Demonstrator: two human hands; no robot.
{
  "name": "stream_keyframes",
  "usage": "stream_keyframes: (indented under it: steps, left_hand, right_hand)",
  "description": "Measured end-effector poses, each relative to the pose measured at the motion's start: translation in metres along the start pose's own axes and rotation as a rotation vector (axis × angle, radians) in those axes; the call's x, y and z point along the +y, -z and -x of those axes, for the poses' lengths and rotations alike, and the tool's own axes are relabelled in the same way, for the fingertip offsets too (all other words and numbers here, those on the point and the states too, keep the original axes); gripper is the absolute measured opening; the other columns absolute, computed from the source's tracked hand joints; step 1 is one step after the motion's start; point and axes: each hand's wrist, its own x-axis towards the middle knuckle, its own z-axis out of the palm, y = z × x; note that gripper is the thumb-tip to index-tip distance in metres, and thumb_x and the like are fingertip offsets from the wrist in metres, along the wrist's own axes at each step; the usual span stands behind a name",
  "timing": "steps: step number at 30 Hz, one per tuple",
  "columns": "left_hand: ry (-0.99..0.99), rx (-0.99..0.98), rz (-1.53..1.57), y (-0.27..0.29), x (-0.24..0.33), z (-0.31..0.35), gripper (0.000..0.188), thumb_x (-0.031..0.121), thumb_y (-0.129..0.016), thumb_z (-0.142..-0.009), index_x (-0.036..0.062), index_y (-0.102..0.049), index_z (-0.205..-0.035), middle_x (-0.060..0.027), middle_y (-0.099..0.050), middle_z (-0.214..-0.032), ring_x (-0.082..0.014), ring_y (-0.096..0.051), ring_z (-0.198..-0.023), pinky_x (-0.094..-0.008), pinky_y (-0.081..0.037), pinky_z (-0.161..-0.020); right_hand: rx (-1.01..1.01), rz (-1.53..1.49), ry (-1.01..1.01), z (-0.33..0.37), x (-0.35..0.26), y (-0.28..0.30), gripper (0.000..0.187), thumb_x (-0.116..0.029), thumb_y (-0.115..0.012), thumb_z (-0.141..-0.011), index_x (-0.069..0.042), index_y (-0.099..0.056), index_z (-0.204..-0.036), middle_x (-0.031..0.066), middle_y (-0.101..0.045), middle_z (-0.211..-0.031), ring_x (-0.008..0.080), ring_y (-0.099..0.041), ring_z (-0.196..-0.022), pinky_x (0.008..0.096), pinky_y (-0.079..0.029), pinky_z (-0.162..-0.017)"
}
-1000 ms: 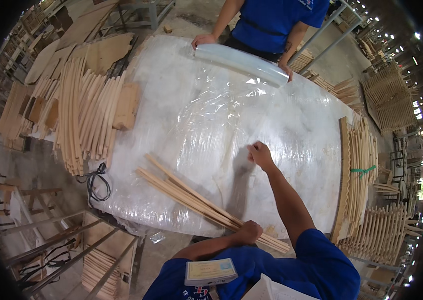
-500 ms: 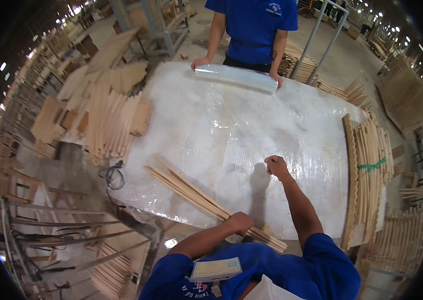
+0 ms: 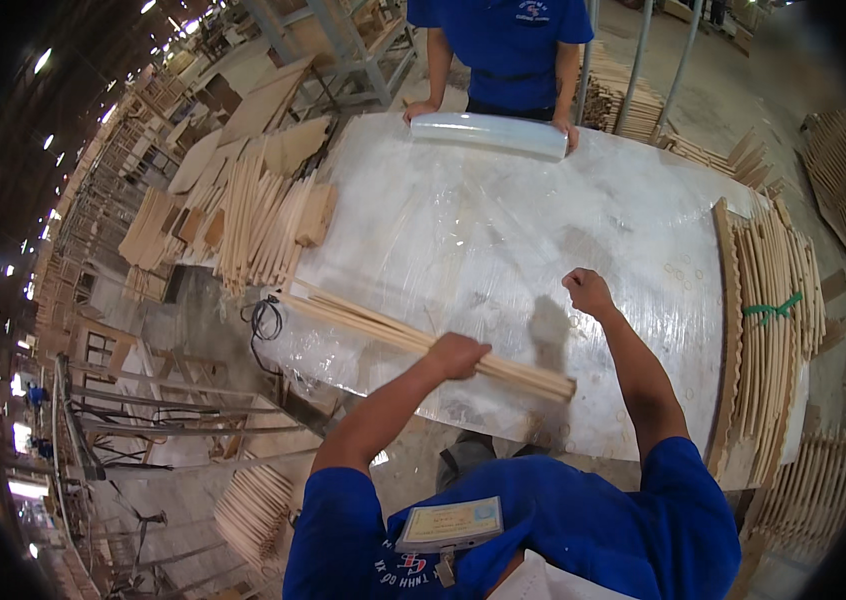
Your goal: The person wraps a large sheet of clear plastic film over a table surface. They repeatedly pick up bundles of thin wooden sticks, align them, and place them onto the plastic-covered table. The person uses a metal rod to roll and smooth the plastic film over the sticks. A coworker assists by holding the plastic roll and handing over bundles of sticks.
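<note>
My left hand is wrapped round a bundle of thin wooden sticks. The sticks slant over the near part of the table, their far ends fanned a little toward the left edge. Closed and raised, my right hand hovers over the table to the right of the bundle, its shadow falling beside it. Whether anything is in its fingers I cannot make out. Clear plastic film covers part of the tabletop. Across the table, a person in a blue shirt rests both hands at the ends of a film roll.
Piled wooden sticks stand at the table's left. Along the right edge lies another stack of sticks with a green tie, beside a wavy-edged board. A dark cable hangs at the left edge. Metal frames stand lower left.
My left hand has lifted the sticks forward, away from my body, and they lie more level across the view. My right hand stays closed above the table. The whole view has shifted slightly.
</note>
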Motion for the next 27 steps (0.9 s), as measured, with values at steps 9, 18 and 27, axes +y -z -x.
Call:
stream_keyframes:
  steps: [9,18,27]
  left_hand:
    - [0.304,0.308,-0.011,0.037,-0.122,-0.09,0.026,0.014,-0.072,-0.082,0.0069,-0.064,-0.106,-0.0181,-0.061,-0.124,-0.0371,-0.072,-0.097,-0.0499,-0.059,-0.084]
    - [0.433,0.35,0.071,0.043,-0.176,-0.131,0.027,0.018,-0.074,-0.083,0.0034,-0.064,-0.103,-0.0194,-0.065,-0.111,-0.0382,-0.072,-0.093,-0.0498,-0.06,-0.083]
    - [0.425,0.262,0.068,0.073,-0.17,-0.088,0.034,0.023,-0.079,-0.082,0.0027,-0.064,-0.105,-0.0175,-0.067,-0.105,-0.0381,-0.071,-0.095,-0.0483,-0.059,-0.084]
  right_hand:
    - [0.11,0.138,-0.039,-0.027,0.031,0.011,0.025,-0.026,-0.066,-0.096,-0.003,-0.074,-0.099,0.0147,-0.072,-0.077,0.0241,-0.071,-0.064,0.0388,-0.055,-0.066]
    - [0.122,0.039,-0.252,-0.043,0.029,0.024,0.024,-0.027,-0.068,-0.098,-0.004,-0.074,-0.102,0.0097,-0.071,-0.074,0.0194,-0.068,-0.06,0.0364,-0.055,-0.064]
    - [0.024,-0.263,-0.33,-0.023,0.027,0.053,0.025,-0.029,-0.069,-0.098,-0.004,-0.073,-0.101,0.0008,-0.063,-0.071,0.0109,-0.061,-0.063,0.0309,-0.051,-0.06]
